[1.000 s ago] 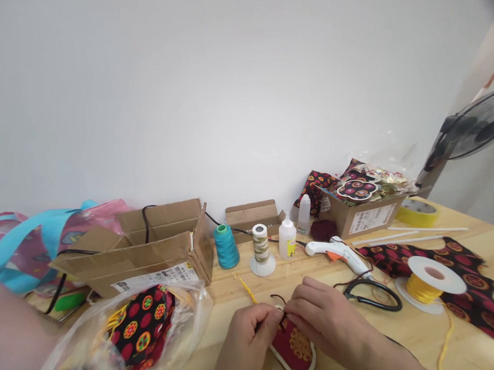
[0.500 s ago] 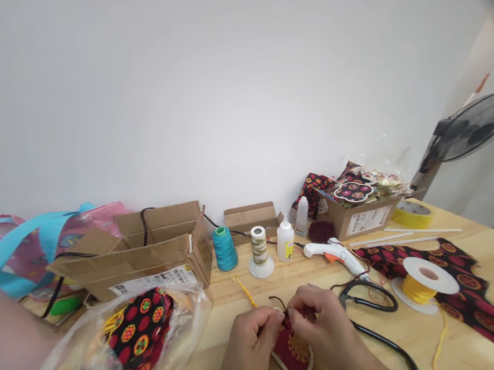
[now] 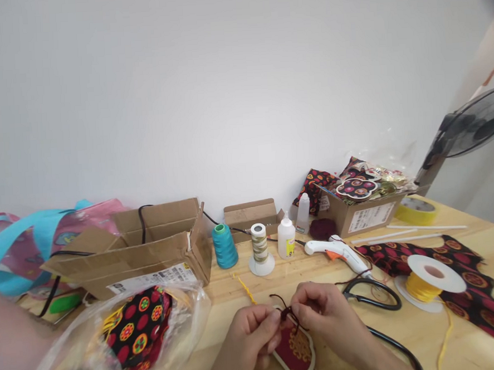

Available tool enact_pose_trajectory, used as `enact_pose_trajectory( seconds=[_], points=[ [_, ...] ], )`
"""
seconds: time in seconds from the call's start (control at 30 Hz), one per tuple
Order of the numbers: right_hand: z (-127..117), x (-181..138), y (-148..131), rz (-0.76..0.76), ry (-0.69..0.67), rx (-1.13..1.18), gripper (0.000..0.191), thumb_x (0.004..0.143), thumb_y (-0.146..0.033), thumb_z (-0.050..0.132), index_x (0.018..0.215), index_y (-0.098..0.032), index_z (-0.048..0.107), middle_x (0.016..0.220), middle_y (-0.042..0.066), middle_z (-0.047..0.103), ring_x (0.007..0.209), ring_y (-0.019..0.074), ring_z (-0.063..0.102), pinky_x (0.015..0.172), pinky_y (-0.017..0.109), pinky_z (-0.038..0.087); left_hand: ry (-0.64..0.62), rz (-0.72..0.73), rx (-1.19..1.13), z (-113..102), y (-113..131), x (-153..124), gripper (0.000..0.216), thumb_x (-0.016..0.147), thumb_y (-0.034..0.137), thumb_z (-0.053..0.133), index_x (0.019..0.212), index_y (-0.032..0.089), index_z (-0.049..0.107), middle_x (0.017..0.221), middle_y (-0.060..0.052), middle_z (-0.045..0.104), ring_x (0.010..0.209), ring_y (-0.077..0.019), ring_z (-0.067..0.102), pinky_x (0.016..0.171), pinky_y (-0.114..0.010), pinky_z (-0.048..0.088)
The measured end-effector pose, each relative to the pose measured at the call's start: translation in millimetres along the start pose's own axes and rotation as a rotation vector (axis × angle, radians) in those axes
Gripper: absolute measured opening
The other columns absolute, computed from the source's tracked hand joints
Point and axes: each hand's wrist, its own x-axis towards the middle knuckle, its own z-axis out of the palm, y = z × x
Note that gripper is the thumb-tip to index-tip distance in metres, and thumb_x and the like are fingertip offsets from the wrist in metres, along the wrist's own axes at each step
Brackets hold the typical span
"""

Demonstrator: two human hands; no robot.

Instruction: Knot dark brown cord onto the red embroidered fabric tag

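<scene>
Both my hands work at the dark cord (image 3: 289,313) at the top of a dark red fabric pendant (image 3: 291,347), which has a gold pattern and a pale edge. My left hand (image 3: 256,332) pinches the cord between thumb and forefinger on the left side. With fingertips pressed together, my right hand (image 3: 319,309) holds the cord from the right. A small loop and loose ends stick out between the two hands. Part of the pendant lies behind my left fingers. Black-handled scissors (image 3: 375,294) lie just right of my right hand.
Behind my hands stand a teal thread cone (image 3: 224,248), a thread spool (image 3: 260,251), a glue bottle (image 3: 286,238) and a white glue gun (image 3: 338,252). A yellow cord spool (image 3: 434,279) sits right, on patterned fabric. Left are a cardboard box (image 3: 126,259) and a plastic bag (image 3: 188,322). Another person's arm (image 3: 13,333) reaches in.
My hands have moved slightly apart, and more of the dark cord, with its loop and ends, shows between them. The view has shifted a little.
</scene>
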Motion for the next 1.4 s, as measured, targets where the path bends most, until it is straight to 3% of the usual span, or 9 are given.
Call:
enact_pose_trajectory(
  seconds=[0.37,0.43,0.53,0.63,0.73,0.83,0.97,1.13,1.4],
  points=[
    [-3,-5,2,-0.068,-0.105,-0.058,0.026,0.077,-0.035,0.048,0.063,-0.015,0.057,0.060,0.000,0.055,0.059,0.0126,0.046,0.055,0.023,0.036,0.047,-0.008,-0.068,-2,1,2,0.028,0.071,0.040,0.056,0.064,0.013,0.053,0.042,0.010,0.030,0.037,-0.0033,0.012,0.034,-0.018,0.005],
    [-2,-5,2,-0.054,-0.125,0.037,0.028,0.077,-0.039,0.050,0.062,-0.015,0.055,0.058,-0.002,0.053,0.056,0.0110,0.044,0.053,0.022,0.034,0.047,0.001,-0.063,-2,2,2,0.028,0.072,0.039,0.055,0.064,0.013,0.054,0.041,0.010,0.030,0.037,-0.0033,0.013,0.034,-0.018,0.005],
    [-2,-6,1,0.085,-0.164,0.345,0.028,0.073,-0.041,0.057,0.063,-0.015,0.051,0.055,-0.004,0.048,0.052,0.0084,0.042,0.050,0.019,0.031,0.033,-0.005,-0.052,-1,3,2,0.029,0.073,0.041,0.054,0.065,0.012,0.055,0.041,0.010,0.030,0.037,-0.0033,0.012,0.034,-0.018,0.005],
    [-1,-7,1,0.261,-0.210,0.702,0.023,0.069,-0.032,0.063,0.063,-0.014,0.051,0.057,-0.004,0.048,0.052,0.0069,0.044,0.049,0.016,0.030,0.004,0.003,-0.029,-1,4,0,0.032,0.072,0.043,0.054,0.063,0.013,0.055,0.040,0.010,0.029,0.036,-0.0031,0.011,0.034,-0.019,0.005],
    [1,-7,1,0.343,-0.207,0.919,0.022,0.062,-0.026,0.070,0.060,-0.012,0.053,0.054,-0.003,0.050,0.050,0.0054,0.044,0.047,0.014,0.028,-0.007,0.008,-0.031,0,6,-2,0.033,0.071,0.044,0.055,0.061,0.013,0.054,0.040,0.010,0.030,0.036,-0.0029,0.013,0.034,-0.019,0.006],
    [1,-5,1,0.393,-0.196,0.995,0.024,0.057,-0.025,0.073,0.057,-0.012,0.053,0.052,-0.003,0.049,0.045,0.0039,0.041,0.041,0.013,0.020,0.011,-0.022,-0.056,1,6,-2,0.032,0.069,0.045,0.057,0.060,0.014,0.053,0.039,0.011,0.029,0.036,-0.0030,0.012,0.034,-0.019,0.005],
    [0,-3,1,0.431,-0.269,0.990,0.023,0.060,-0.024,0.071,0.059,-0.010,0.053,0.053,0.000,0.050,0.043,0.0036,0.038,0.037,0.014,0.012,-0.007,-0.070,-0.145,1,6,-1,0.031,0.069,0.044,0.057,0.061,0.014,0.052,0.039,0.011,0.029,0.037,-0.0035,0.010,0.034,-0.018,0.004],
    [0,-3,4,0.431,-0.319,1.064,0.019,0.063,-0.019,0.070,0.061,-0.009,0.054,0.055,0.000,0.052,0.045,0.0031,0.041,0.037,0.013,0.014,-0.022,-0.103,-0.200,1,8,-2,0.031,0.067,0.043,0.060,0.062,0.014,0.051,0.039,0.011,0.029,0.037,-0.0035,0.012,0.035,-0.017,0.004],
    [10,-7,4,0.453,-0.228,1.321,0.019,0.056,-0.012,0.075,0.059,-0.009,0.056,0.053,-0.003,0.051,0.050,0.0036,0.050,0.036,0.009,0.019,-0.007,-0.029,-0.085,0,7,-2,0.034,0.065,0.046,0.060,0.057,0.013,0.054,0.037,0.010,0.032,0.033,-0.0019,0.015,0.034,-0.019,0.006]
  ],
)
